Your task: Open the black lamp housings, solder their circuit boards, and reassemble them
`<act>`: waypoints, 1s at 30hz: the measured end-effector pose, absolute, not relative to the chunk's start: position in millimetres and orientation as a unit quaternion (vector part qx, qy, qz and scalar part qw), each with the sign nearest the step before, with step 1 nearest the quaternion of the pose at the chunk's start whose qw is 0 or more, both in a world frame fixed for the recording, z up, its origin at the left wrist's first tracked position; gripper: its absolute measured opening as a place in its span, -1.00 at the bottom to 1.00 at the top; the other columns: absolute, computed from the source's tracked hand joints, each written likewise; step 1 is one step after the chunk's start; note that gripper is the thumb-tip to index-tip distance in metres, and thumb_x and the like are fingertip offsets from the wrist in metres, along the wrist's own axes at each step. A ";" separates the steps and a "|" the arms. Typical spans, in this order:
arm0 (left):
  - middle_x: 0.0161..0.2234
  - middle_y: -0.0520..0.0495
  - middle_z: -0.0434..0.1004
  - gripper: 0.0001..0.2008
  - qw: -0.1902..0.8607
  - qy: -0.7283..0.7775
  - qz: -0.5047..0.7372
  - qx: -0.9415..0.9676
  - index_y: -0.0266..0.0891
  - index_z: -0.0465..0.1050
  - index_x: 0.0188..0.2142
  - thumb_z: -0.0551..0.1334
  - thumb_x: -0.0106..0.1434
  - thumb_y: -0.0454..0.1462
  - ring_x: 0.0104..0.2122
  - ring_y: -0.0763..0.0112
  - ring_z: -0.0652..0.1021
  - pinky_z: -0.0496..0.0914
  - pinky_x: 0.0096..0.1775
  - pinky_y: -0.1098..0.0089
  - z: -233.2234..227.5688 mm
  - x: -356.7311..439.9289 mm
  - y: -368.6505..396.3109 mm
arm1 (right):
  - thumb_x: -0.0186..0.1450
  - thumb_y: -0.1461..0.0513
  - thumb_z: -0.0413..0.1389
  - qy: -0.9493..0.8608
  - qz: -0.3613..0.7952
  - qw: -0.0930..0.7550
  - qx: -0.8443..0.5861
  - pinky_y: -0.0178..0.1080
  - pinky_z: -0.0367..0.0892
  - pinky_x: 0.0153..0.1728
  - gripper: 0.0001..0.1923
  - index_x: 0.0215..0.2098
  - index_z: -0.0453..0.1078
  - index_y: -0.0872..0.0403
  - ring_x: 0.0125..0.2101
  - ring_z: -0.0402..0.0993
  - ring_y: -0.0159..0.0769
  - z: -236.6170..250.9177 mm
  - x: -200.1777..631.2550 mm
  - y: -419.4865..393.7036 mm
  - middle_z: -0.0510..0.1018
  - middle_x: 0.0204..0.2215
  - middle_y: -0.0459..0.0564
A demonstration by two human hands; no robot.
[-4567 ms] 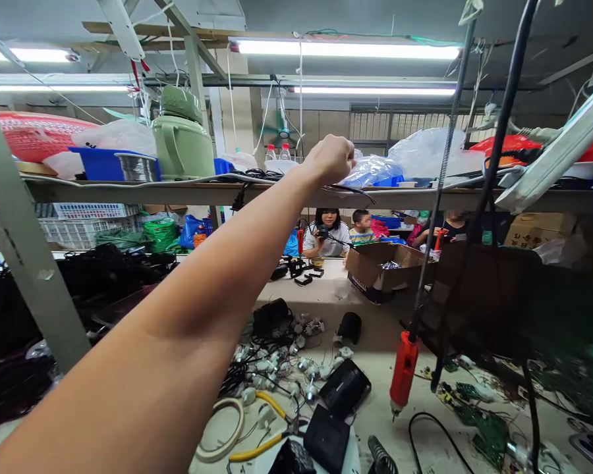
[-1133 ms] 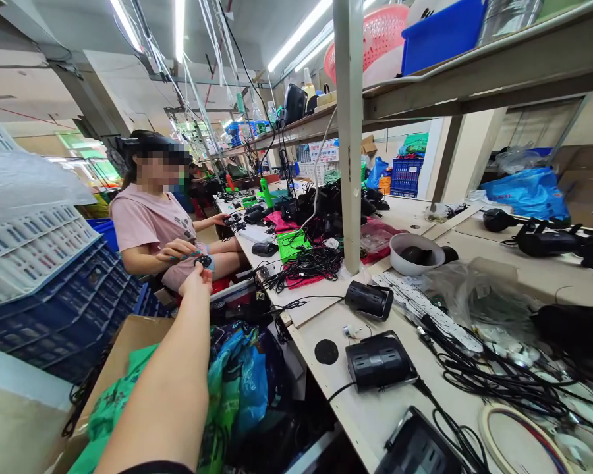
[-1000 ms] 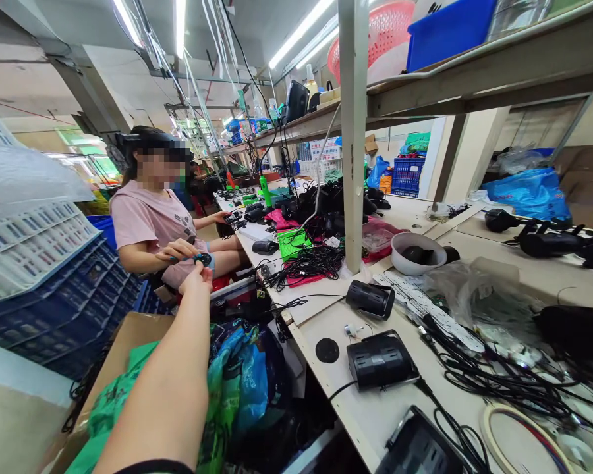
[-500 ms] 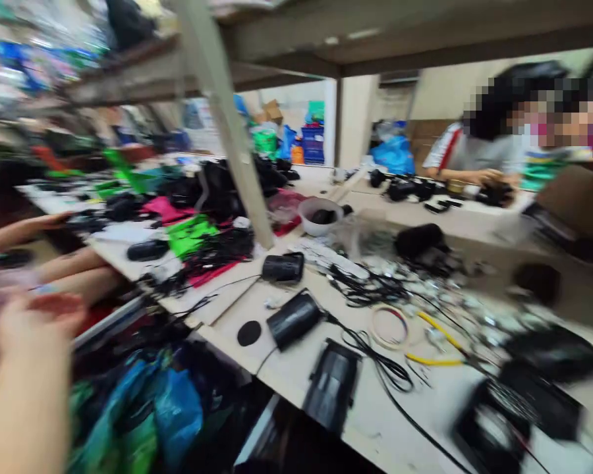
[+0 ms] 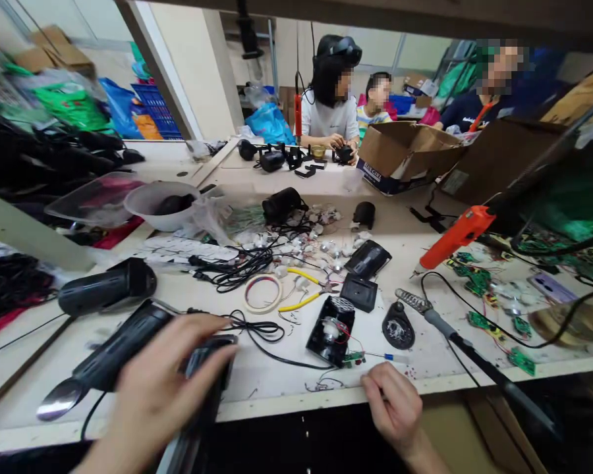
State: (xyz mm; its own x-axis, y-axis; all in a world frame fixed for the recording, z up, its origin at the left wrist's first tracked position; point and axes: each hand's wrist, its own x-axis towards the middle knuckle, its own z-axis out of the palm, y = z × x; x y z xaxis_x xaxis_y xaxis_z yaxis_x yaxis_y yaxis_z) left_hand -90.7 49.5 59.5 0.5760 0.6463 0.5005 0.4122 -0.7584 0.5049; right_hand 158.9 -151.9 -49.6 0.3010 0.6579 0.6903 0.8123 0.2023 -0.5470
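My left hand (image 5: 170, 378) reaches over a black plastic housing (image 5: 210, 378) at the table's front edge, thumb and fingers apart; whether it grips is not shown, and I see it touching or just above the housing. My right hand (image 5: 394, 403) rests at the front edge with its fingers curled in, nothing visible in them. Just beyond it lie a small screwdriver (image 5: 383, 356) with a blue collar and an opened black housing (image 5: 331, 329) with wires and a round metal part inside. Yellow-handled cutters (image 5: 301, 296) lie behind, beside a tape roll (image 5: 263, 293).
A soldering iron (image 5: 454, 339) lies at the right, with an orange electric screwdriver (image 5: 457, 237) hanging above. Green circuit boards (image 5: 479, 280) are scattered there. Black lamp-like units (image 5: 106, 286) stand left. Across the table a person (image 5: 331, 108) handles a black part near a cardboard box (image 5: 405, 155).
The view has swung right. My left hand, formerly stretched out at the far left away from the table, is now over the black housing. My right hand has come into view.
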 end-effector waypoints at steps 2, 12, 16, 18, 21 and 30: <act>-0.30 0.02 0.57 -0.87 0.196 0.246 0.338 0.887 -0.13 0.49 -0.19 0.25 0.33 -0.16 -0.33 0.42 0.59 0.49 -0.29 0.47 41.2 -48.5 31.3 | 0.34 0.44 0.04 -0.554 -0.051 0.533 -0.637 -0.34 0.25 -0.51 -0.76 -0.44 0.26 0.04 -0.56 0.32 -0.40 -49.7 161.9 -154.9 0.34 -0.59 -0.14; -0.17 -0.13 0.48 -0.84 0.234 0.208 0.315 0.896 -0.19 0.46 -0.11 0.22 0.31 -0.37 -0.15 0.31 0.53 0.46 -0.13 0.35 13.2 19.4 -7.4 | 0.36 0.29 0.11 -0.416 0.041 0.568 -0.709 -0.38 0.36 -0.45 -0.90 -0.33 0.40 0.04 -0.46 0.41 -0.39 -42.0 176.7 -156.9 0.44 -0.45 -0.11; -0.08 -0.16 0.44 -0.71 0.259 0.138 0.264 0.919 -0.16 0.47 -0.01 0.11 0.36 -0.44 -0.13 0.37 0.51 0.46 -0.13 0.40 16.2 30.9 -0.6 | 0.35 0.26 0.14 -0.384 0.031 0.572 -0.724 -0.37 0.40 -0.44 -0.92 -0.32 0.43 0.04 -0.45 0.44 -0.38 -37.1 182.1 -171.1 0.47 -0.44 -0.10; -0.07 -0.16 0.44 -0.73 0.278 0.115 0.246 0.921 -0.17 0.50 -0.07 0.11 0.37 -0.43 -0.17 0.39 0.53 0.47 -0.16 0.42 15.2 35.0 5.1 | 0.34 0.20 0.16 -0.331 0.015 0.586 -0.740 -0.35 0.42 -0.45 -0.92 -0.30 0.44 0.05 -0.47 0.46 -0.37 -32.5 187.5 -180.7 0.49 -0.44 -0.07; -0.09 -0.15 0.48 -0.77 0.309 0.089 0.233 0.918 -0.18 0.53 -0.16 0.11 0.37 -0.42 -0.19 0.41 0.55 0.48 -0.19 0.44 13.1 35.6 14.9 | 0.28 0.12 0.23 -0.216 -0.006 0.625 -0.750 -0.33 0.45 -0.47 -0.78 -0.20 0.41 0.07 -0.52 0.46 -0.37 -22.5 197.2 -191.1 0.51 -0.42 -0.06; -0.15 -0.11 0.54 -0.78 0.331 0.073 0.252 0.907 -0.17 0.56 -0.13 0.16 0.36 -0.41 -0.18 0.41 0.59 0.50 -0.19 0.47 12.0 26.7 23.9 | 0.22 0.05 0.29 -0.306 -0.024 0.545 -0.780 -0.28 0.45 -0.46 -0.28 0.28 0.23 0.04 -0.50 0.47 -0.33 6.1 234.9 -173.7 0.49 -0.41 -0.10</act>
